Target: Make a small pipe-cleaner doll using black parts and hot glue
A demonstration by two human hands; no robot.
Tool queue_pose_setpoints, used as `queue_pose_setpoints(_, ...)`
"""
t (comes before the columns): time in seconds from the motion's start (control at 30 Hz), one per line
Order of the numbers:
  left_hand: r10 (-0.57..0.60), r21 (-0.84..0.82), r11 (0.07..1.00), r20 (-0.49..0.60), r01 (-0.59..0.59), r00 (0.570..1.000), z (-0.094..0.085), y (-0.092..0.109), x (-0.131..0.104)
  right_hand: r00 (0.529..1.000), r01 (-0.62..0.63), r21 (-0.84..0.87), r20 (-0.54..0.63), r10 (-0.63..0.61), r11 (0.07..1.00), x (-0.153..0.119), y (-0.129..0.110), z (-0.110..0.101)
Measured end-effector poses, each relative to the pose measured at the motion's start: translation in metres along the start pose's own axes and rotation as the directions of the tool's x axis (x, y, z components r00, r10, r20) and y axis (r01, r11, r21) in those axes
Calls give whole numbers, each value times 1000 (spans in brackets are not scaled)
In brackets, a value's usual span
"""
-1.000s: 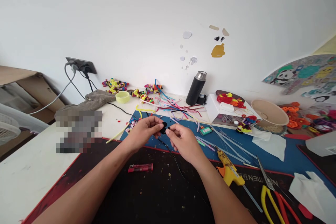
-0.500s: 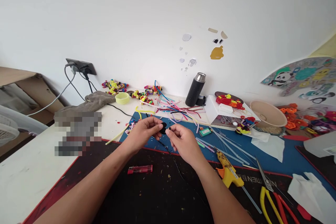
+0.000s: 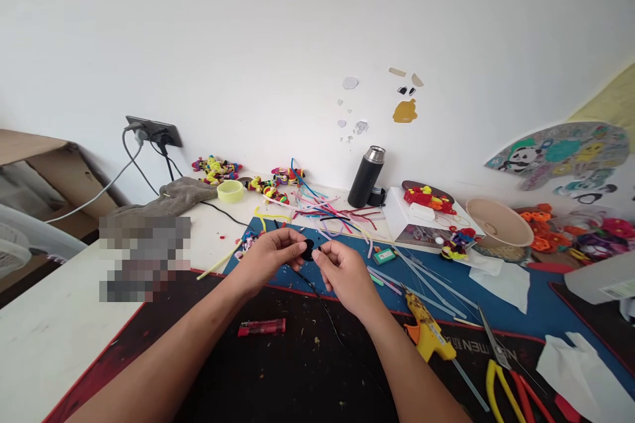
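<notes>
Between my hands is a small black rounded piece, flat-looking and fuzzy at the edge; its exact kind is too small to make out. My left hand pinches it from the left between thumb and fingers. From the other side, my right hand has thumb and forefinger pressed together at its right edge, where a bit of black shows at the fingertips. Both hands hover over the blue mat. A black cord runs beneath them. Nearer me lies a red lighter-like item on the dark mat.
Right of my hands lie a yellow glue gun, scissors, clear glue sticks and a green box. Behind are loose pipe cleaners, a black flask, a yellow tape roll and a beige bowl.
The view has tilted up slightly and shifted. My hands stay together on the black piece, with only a small change in finger position.
</notes>
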State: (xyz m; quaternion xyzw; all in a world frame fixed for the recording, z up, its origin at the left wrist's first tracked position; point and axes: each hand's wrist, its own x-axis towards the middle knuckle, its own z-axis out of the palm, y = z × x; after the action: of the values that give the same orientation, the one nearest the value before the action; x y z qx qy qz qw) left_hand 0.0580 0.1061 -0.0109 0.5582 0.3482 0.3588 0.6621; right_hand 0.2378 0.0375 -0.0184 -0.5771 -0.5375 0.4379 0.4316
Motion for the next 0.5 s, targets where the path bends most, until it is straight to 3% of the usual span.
queue_pose_setpoints(0.5,37,-18,999,-31,-37,999,0,-5,2,999,-17,47,48,14,999,-2,-4,4)
